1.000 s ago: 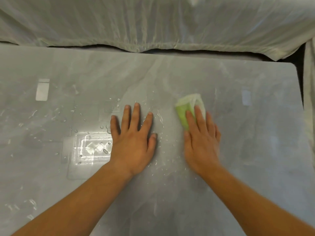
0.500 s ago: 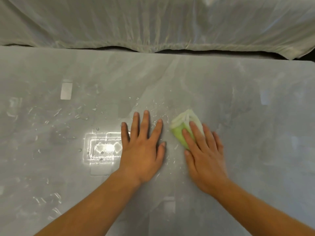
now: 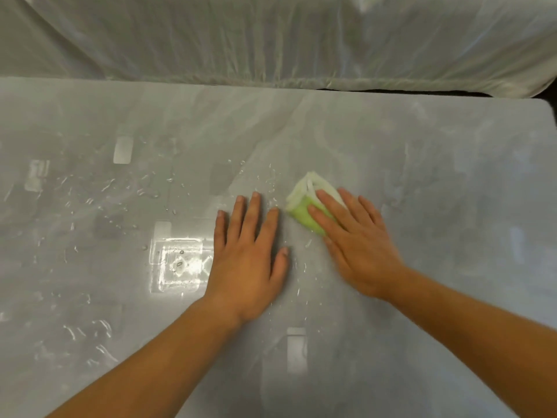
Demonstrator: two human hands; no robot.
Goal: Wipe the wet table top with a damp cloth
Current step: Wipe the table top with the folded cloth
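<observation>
While the folded green cloth [image 3: 304,211] sits mid-desk [image 3: 452,176], its long side points to the far edge, tip leaning left. The right hand [image 3: 358,245] presses it with flat fingers. The left hand [image 3: 250,260] lies flat, holding nothing, just left of it. The water drops [image 3: 90,188] wait farther left.

A pale, thin sheet [image 3: 271,40] fills the whole far side of the view, hanging in soft vertical creases with a slight sheen. Its hem [image 3: 301,83] runs along the far edge of the surface [image 3: 452,146], rumpled toward the right. Under the hem on the right shows a narrow dark gap [image 3: 407,91], which widens at the frame's right edge. A bright square glare [image 3: 180,263] sits left of centre, with smaller pale rectangles [image 3: 122,149] farther left.
</observation>
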